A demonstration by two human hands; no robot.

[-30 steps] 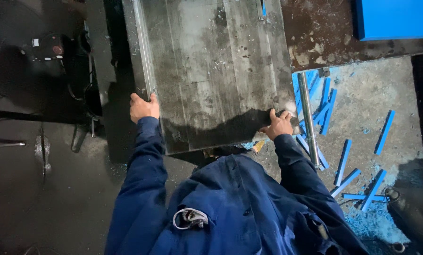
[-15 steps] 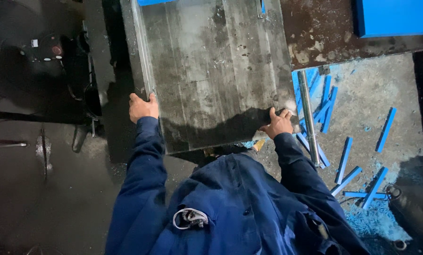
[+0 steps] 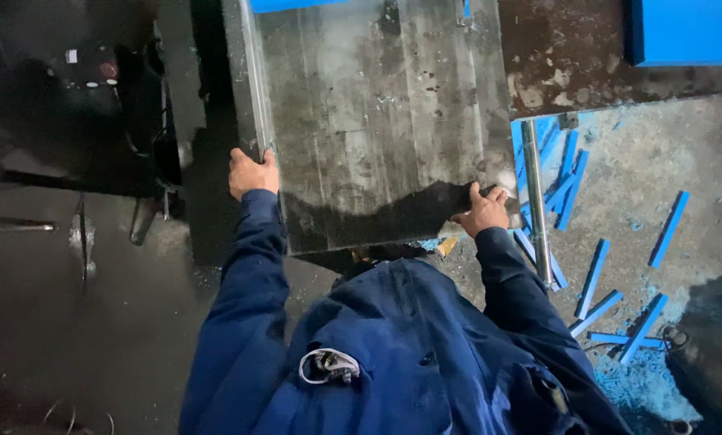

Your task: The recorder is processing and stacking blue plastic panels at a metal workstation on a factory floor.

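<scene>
Grey and scuffed, a broad flat steel plate (image 3: 377, 121) lay between the two hands, its near edge toward the person in the dark blue work jacket (image 3: 401, 354). The left hand (image 3: 252, 171) clamped the plate's left edge near the front corner, its grip closed over the metal with fingers wrapped out of sight on the far side. The right hand (image 3: 482, 211) held the opposite front corner, thumb on top and fingers curled round the edge, its grip likewise pressed shut on the plate. The plate stretched away from both grips toward the top of the view, streaked with scratches and pale dust.

Just right of the right grip a slim metal rod (image 3: 535, 201) lay on the dusty concrete floor (image 3: 635, 161), running away from the person. Around and beyond it, further right, loose blue plastic strips (image 3: 590, 278) were scattered, some touching the rod, others well apart. Far beyond the right grip sat a rusty brown metal surface (image 3: 570, 64) bearing a bright blue panel (image 3: 687, 31). Left of the left grip stood dark machinery (image 3: 95, 89), too shadowed to make out.
</scene>
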